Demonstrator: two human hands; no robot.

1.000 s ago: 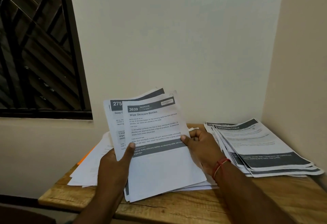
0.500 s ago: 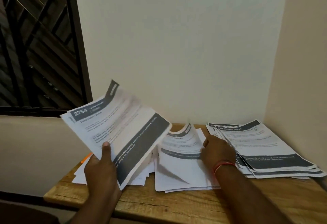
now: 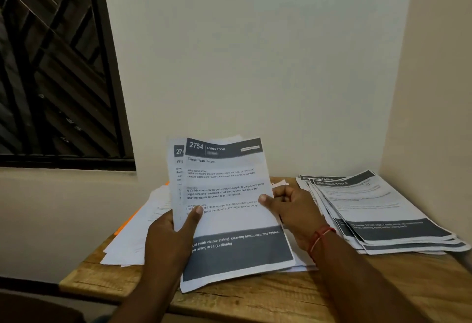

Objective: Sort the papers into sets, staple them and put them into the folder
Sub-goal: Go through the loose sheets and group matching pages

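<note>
While the held stack [image 3: 229,195] stands tilted upright above the middle of the tabletop [image 3: 255,299], its front sheet reads 2754, Living Room, Deep Clean Carpet. A second sheet shows behind it at the left. The left hand [image 3: 168,241] grips the stack's lower left edge, fingers [image 3: 195,216] curled round it with the thumb on the front. The right hand [image 3: 293,210] pinches the right edge, thumb on the front and the rest curled behind. Neither hand is free.

Change noted: a second ago the front sheet was 3639, Bedroom, Wipe Skincare Bottles. Half a second ago the right hand was laying that sheet on the middle pile [image 3: 302,262] while the left hand held the stack alone, swung leftward. The right hand has now returned and the stack faces the viewer squarely.

Judgement: one bedroom sheet is sorted and the living-room sheet is next for assignment. Sorting is still under way, and stapling has not begun.

Surroundings: the middle pile lies under and behind the stack. The right pile [image 3: 378,210], headed Dressing Table, is fanned in the tabletop's right corner. The left pile [image 3: 138,233] lies loose over an orange edge [image 3: 125,223], possibly the folder. No stapler is in view. A window [image 3: 51,67] is at upper left.
</note>
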